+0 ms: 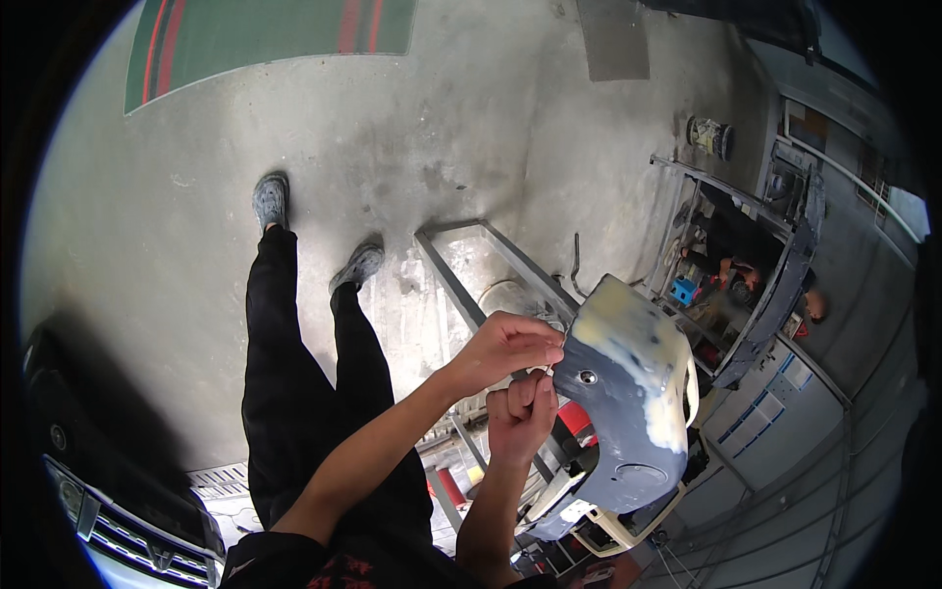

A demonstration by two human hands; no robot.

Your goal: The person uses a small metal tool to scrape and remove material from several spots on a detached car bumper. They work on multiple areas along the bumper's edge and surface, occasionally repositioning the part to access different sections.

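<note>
In front of me, my left hand (508, 351) and my right hand (521, 417) come together, fingertips nearly touching. Both are closed in a pinch. Between them shows a small pale sliver (547, 370), too small to name. Just right of the fingers is a dark grey car bumper (613, 393) with cream and yellowish filler patches (672, 417) smeared over its surface. A small round hole (588, 377) sits in the bumper close to my hands. The bumper rests on a grey metal stand (530, 270), and its lower parts are partly hidden.
A dark car (128, 491) with a chrome grille stands at lower left. At right, another person bends inside a cluttered frame (736, 280) holding a blue item (683, 290). Beyond it lies a bucket (709, 138). A green mat with red stripes (265, 44) covers floor at upper left.
</note>
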